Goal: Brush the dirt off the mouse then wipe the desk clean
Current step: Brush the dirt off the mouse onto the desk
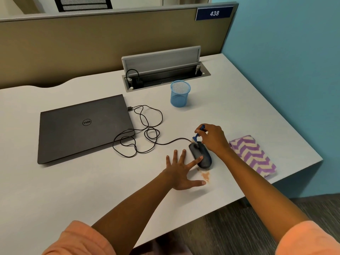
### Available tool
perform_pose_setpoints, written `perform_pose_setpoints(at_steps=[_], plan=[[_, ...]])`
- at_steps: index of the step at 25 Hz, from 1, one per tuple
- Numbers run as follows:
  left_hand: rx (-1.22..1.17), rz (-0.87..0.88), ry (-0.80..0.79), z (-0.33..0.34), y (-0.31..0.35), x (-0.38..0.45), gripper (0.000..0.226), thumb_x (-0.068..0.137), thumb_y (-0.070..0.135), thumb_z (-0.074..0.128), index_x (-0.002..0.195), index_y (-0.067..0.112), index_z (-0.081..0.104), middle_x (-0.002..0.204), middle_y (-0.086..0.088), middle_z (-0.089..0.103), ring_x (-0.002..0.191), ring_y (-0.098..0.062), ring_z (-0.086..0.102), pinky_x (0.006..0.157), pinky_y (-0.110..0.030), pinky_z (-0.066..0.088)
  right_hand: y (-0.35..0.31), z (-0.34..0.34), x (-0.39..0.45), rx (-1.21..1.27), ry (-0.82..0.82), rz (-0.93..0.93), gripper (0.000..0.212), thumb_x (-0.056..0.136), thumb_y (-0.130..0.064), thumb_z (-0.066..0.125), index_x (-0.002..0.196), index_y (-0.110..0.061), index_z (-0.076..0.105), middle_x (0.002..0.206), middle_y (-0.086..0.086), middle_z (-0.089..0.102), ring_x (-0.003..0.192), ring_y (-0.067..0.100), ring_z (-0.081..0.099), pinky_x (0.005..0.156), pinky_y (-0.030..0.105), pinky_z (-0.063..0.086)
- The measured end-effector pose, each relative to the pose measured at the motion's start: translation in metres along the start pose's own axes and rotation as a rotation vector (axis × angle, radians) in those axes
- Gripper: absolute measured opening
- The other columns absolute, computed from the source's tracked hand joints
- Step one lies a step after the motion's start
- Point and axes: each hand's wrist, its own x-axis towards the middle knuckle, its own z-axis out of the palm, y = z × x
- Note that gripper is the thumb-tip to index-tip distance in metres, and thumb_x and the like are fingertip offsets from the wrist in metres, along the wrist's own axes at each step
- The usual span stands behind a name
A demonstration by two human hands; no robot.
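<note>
Pale grey counter (230, 115). Black mouse (201, 155) on a black cable (145, 126). Blue brush (199, 133), whitish bristles. Orange-brown dirt smudge (205, 176). Cream cloth (253, 155) with purple chevron zigzags. Blue mesh cup (180, 93). Dark grey laptop (82, 127). Turquoise wall (285, 43). Peach sleeves (79, 240).

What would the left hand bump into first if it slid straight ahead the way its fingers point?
The left hand lies flat with fingers spread, pointing up and right. Its forefinger already touches the black mouse, so that comes first. The other fingers aim past it toward the looped cable, though depth is hard to judge.
</note>
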Motion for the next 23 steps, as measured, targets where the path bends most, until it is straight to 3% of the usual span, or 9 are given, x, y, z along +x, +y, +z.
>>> perform_pose_setpoints(at_steps=[4,9,14,19,23], plan=[[-0.001,0.000,-0.006,-0.002,0.001,-0.001,0.094,0.077,0.092,0.033,0.148,0.060,-0.019,0.164,-0.011,-0.026,0.145,-0.045,-0.031,0.113,-0.067,-0.014,0.004,-0.013,-0.002,0.057,0.049,0.017,0.015,0.097,-0.022,0.054,0.093,-0.018,0.069,0.092,0.003,0.072,0.069,0.017,0.066,0.063,0.020,0.050],[-0.002,-0.004,-0.011,-0.002,0.002,-0.002,0.094,0.076,0.093,0.033,0.147,0.060,-0.020,0.164,-0.011,-0.027,0.145,-0.045,-0.031,0.113,-0.067,-0.014,0.021,-0.020,-0.017,-0.172,-0.111,0.060,0.013,0.094,-0.016,0.057,0.091,-0.020,0.070,0.093,0.004,0.072,0.075,0.019,0.063,0.067,0.026,0.050],[0.003,-0.001,-0.018,-0.002,0.001,-0.001,0.095,0.077,0.092,0.034,0.148,0.059,-0.020,0.165,-0.011,-0.026,0.146,-0.044,-0.031,0.113,-0.067,-0.013,0.009,-0.019,-0.021,-0.011,-0.013,0.036,0.015,0.096,-0.018,0.056,0.100,-0.012,0.069,0.096,0.006,0.072,0.083,0.025,0.070,0.079,0.037,0.059],[0.010,-0.011,-0.015,0.000,0.000,0.001,0.096,0.074,0.095,0.032,0.146,0.060,-0.022,0.165,-0.011,-0.026,0.145,-0.045,-0.031,0.113,-0.068,-0.014,0.024,-0.019,-0.031,-0.218,-0.086,0.078,0.009,0.094,-0.015,0.059,0.095,-0.016,0.067,0.097,0.007,0.071,0.074,0.019,0.058,0.068,0.026,0.046],[0.003,-0.006,0.001,0.002,-0.002,0.003,0.094,0.073,0.096,0.030,0.142,0.064,-0.025,0.165,-0.010,-0.027,0.145,-0.045,-0.031,0.113,-0.068,-0.014,0.013,-0.019,-0.034,-0.057,0.046,0.040,0.014,0.097,-0.019,0.055,0.099,-0.016,0.068,0.096,0.004,0.071,0.078,0.021,0.066,0.070,0.027,0.052]])
